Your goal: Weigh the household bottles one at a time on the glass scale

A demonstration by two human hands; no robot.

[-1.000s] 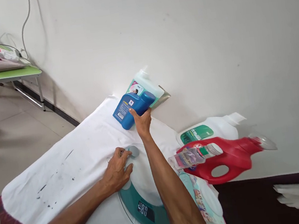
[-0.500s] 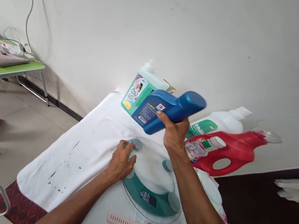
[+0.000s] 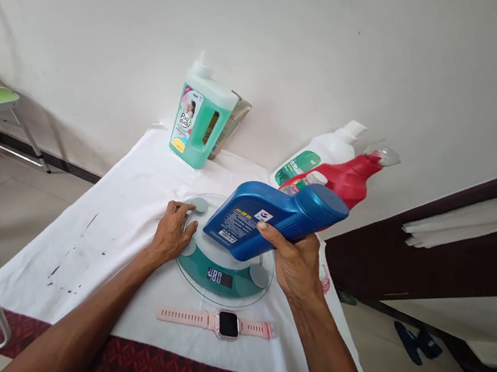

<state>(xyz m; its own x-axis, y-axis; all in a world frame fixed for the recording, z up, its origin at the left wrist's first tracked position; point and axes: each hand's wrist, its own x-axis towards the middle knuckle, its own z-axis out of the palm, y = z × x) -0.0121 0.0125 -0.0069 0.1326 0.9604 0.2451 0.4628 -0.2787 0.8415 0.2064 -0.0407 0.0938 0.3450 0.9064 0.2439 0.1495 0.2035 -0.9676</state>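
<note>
My right hand grips a blue plastic bottle by its side, tilted with its wide cap to the right. The bottle is above a round glass scale and covers part of it. Dark digits show on the scale's lit display. At the scale's left rim rests my left hand, thumb and fingers apart, fingertips near a round pad. In front of the scale lies a pink-strapped smartwatch.
A green liquid bottle and a gold-coloured packet stand by the wall. To the right lie a white bottle, a red bottle and a small clear bottle. A white cloth covers the table.
The blue bottle has come down and nearer, over the scale, away from the green bottle. My view has shifted right and down. My left hand stays at the scale's rim.
</note>
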